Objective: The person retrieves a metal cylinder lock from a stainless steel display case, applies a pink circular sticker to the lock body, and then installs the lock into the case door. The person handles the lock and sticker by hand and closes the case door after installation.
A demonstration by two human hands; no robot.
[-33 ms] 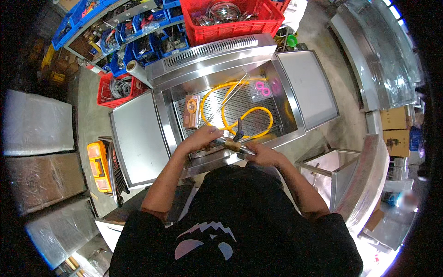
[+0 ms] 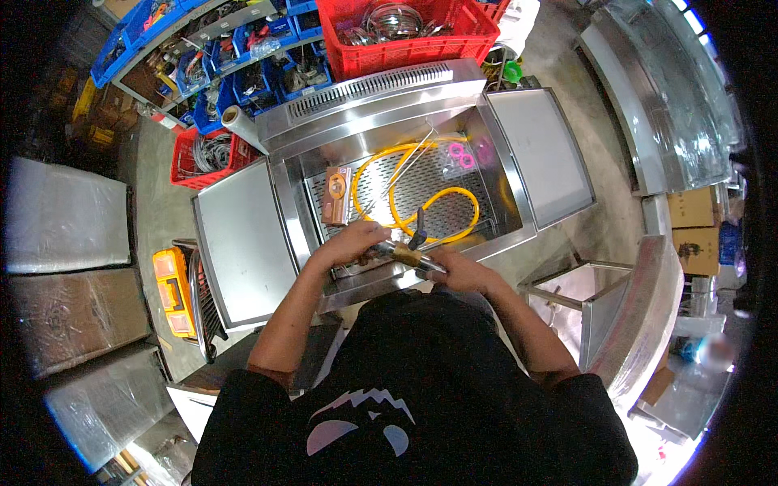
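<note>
A chrome tap fitting with a brass-coloured middle and a dark lever sticking up lies across my two hands, above the near edge of a steel sink. My left hand is closed around its left end. My right hand is closed on the right end; some of its fingers are hidden. Beyond them, a yellow hose loops over the perforated steel bottom. A thin metal rod lies across the hose. A brown box sits on the left, and pink rings lie at the back right.
Steel side panels flank the sink. Behind it stand a red crate of metal parts and blue bins. An orange toolbox stands left; a steel frame stands right.
The dark lever and brass part have shifted very slightly left. Both hands keep nearly the same place and grip.
</note>
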